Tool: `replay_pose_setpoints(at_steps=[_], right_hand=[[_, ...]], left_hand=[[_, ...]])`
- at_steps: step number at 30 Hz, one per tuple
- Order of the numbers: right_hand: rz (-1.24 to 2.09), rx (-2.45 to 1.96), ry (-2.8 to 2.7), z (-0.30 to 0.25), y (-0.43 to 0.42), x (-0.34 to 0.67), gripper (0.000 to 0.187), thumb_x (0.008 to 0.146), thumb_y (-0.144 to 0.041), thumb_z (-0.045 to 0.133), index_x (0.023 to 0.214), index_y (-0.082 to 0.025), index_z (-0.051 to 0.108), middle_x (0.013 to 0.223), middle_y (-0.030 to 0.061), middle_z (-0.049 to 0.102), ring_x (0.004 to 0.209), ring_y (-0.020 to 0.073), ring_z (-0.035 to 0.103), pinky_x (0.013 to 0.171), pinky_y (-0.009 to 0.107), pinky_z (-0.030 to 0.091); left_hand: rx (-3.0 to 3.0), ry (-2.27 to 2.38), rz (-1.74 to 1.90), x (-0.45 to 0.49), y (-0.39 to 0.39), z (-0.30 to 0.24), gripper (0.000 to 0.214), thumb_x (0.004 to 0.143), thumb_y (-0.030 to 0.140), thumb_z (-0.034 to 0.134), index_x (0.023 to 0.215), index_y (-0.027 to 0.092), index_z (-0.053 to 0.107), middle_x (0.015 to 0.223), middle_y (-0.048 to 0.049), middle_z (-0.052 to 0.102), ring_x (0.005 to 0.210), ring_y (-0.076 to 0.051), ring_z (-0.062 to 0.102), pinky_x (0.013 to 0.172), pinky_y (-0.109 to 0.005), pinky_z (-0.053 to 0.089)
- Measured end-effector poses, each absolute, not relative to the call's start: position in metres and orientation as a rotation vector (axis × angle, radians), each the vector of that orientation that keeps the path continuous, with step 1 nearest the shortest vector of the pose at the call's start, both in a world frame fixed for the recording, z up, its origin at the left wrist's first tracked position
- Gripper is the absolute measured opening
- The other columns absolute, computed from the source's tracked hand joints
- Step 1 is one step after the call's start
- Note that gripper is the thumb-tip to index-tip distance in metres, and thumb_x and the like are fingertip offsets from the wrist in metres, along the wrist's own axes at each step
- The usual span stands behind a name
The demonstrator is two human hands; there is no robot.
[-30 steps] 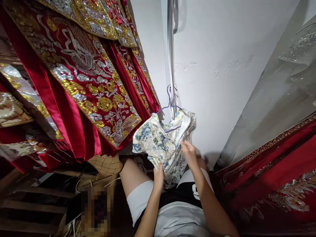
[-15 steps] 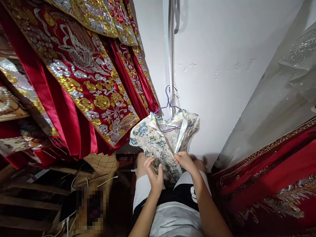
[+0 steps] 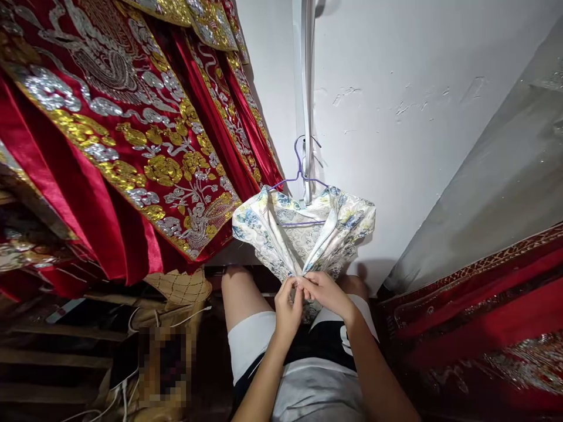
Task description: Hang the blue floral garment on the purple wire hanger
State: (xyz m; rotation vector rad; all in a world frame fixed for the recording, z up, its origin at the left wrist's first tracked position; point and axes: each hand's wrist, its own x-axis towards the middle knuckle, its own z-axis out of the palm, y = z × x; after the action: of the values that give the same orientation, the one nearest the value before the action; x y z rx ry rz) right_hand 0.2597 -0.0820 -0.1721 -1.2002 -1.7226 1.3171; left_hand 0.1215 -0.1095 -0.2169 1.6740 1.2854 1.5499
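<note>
A white floral dress [image 3: 303, 225] with blue and yellow flowers hangs on a purple wire hanger [image 3: 299, 170] hooked on a white pole against the wall. Its front lies open in a V, showing the inner lining. My left hand [image 3: 288, 308] and my right hand [image 3: 323, 291] meet at the bottom of that V. Both pinch the two front edges of the dress together, fingers closed on the fabric.
Red satin garments [image 3: 127, 135] with heavy gold and silver embroidery hang close on the left. More red embroidered cloth [image 3: 479, 316] lies at the right, under a clear plastic cover [image 3: 497, 170]. A gold quilted bag [image 3: 178, 287] and cables sit low on the left. The white wall [image 3: 396, 88] is straight ahead.
The dress front has been spread open into a V. Both my hands moved together to its centre and now pinch the two edges; earlier they held the fabric apart, lower on the folded front.
</note>
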Motion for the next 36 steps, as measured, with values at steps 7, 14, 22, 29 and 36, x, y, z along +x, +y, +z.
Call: replay_pose_setpoints(at_steps=[7,14,22,29,36], right_hand=[[1.034,-1.403,-1.732,-0.171,-0.083,0.262,0.015,0.084,-0.03,0.063,0.073,-0.021,0.059,0.061,-0.0008,0.061,0.057,0.0154,0.054,0.057,0.026,0.036],[1.179,-1.308,-1.681,-0.174,-0.082,0.269,0.014,0.082,-0.028,0.064,0.072,-0.02,0.058,0.058,-0.0023,0.058,0.055,0.0141,0.051,0.053,0.025,0.035],[1.347,-1.068,-1.713,-0.161,-0.088,0.268,0.033,0.089,-0.043,0.063,0.068,-0.018,0.065,0.062,0.0012,0.063,0.057,0.0126,0.051,0.056,0.025,0.036],[1.453,-0.966,-1.26,-0.155,-0.092,0.261,0.049,0.078,-0.065,0.071,0.07,-0.017,0.07,0.057,0.0001,0.059,0.047,0.0095,0.04,0.049,0.026,0.029],[1.238,-0.91,-1.072,-0.096,-0.061,0.263,0.049,0.069,-0.063,0.08,0.072,-0.016,0.071,0.058,-0.0002,0.058,0.043,0.0069,0.036,0.041,0.024,0.021]], left_hand=[[1.659,1.252,1.591,0.117,-0.109,-0.216,0.023,0.097,0.035,0.058,0.09,0.019,0.072,0.085,-0.0063,0.069,0.081,-0.021,0.064,0.077,-0.03,0.05],[1.672,1.269,1.59,0.122,-0.115,-0.215,0.024,0.098,0.036,0.058,0.084,0.019,0.07,0.079,-0.0038,0.066,0.076,-0.019,0.062,0.072,-0.028,0.048],[1.697,1.24,1.525,0.115,-0.121,-0.201,0.027,0.098,0.038,0.058,0.082,0.019,0.068,0.076,-0.0025,0.067,0.072,-0.018,0.061,0.071,-0.026,0.048],[1.719,1.22,1.482,0.117,-0.12,-0.206,0.027,0.1,0.037,0.055,0.083,0.018,0.066,0.08,-0.0026,0.067,0.076,-0.018,0.061,0.073,-0.026,0.046],[1.785,1.271,1.463,0.123,-0.116,-0.215,0.027,0.1,0.035,0.052,0.08,0.02,0.06,0.077,-0.0028,0.064,0.075,-0.018,0.061,0.071,-0.026,0.045]])
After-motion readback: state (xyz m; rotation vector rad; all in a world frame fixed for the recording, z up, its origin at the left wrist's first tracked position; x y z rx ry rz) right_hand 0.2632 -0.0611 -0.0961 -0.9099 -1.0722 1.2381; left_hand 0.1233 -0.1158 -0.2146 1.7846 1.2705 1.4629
